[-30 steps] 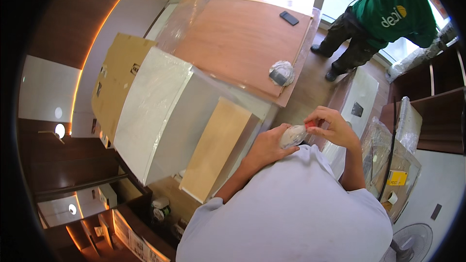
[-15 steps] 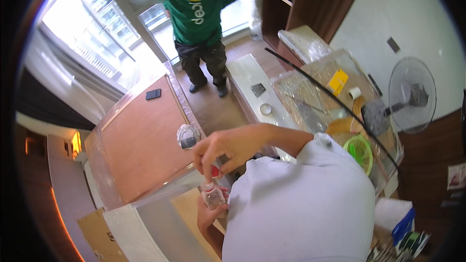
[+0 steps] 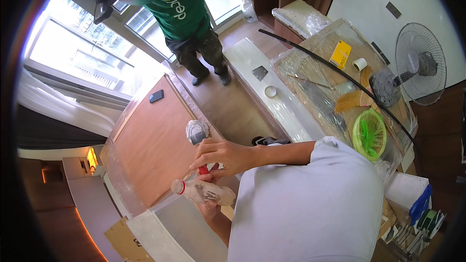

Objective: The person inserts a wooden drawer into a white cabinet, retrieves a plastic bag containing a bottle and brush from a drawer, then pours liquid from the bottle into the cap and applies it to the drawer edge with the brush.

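Left hand (image 3: 209, 207) gripping crumpled plastic bottle (image 3: 204, 191), right hand (image 3: 221, 155) pinching red cap (image 3: 204, 169); judged risk: uncapped bottle lying sideways, possible spill onto wrapped desk (image 3: 150, 140).

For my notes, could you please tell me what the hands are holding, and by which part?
The left hand grips a clear plastic bottle around its body. The right hand pinches a small red thing, probably its cap.
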### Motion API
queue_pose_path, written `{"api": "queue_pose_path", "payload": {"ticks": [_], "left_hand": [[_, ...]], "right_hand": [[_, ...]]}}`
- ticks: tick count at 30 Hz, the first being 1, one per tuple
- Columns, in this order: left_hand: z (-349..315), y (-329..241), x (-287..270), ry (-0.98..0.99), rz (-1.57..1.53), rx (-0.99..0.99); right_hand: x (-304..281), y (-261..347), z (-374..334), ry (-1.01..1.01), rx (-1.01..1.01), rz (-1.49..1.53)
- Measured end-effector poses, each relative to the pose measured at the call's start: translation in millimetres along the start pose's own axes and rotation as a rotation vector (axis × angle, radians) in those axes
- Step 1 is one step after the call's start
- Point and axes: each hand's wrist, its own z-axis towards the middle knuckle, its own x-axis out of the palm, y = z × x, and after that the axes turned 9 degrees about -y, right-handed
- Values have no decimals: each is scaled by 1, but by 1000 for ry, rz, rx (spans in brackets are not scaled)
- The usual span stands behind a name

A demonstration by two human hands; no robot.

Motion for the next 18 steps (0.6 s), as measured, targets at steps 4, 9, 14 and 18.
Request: {"api": "queue_pose_path", "payload": {"ticks": [4, 9, 14, 18], "left_hand": [[8, 4, 4, -61, 72, -31], [21, 1, 11, -131, 218, -69], [51, 0, 24, -105, 183, 35], [65, -3, 34, -219, 348, 164]], "right_hand": [[-5, -10, -1, -12, -94, -85], [-14, -10, 12, 1, -109, -133], [-65, -38, 5, -18, 9, -247], [-177, -129, -50, -371, 316, -497]]}}
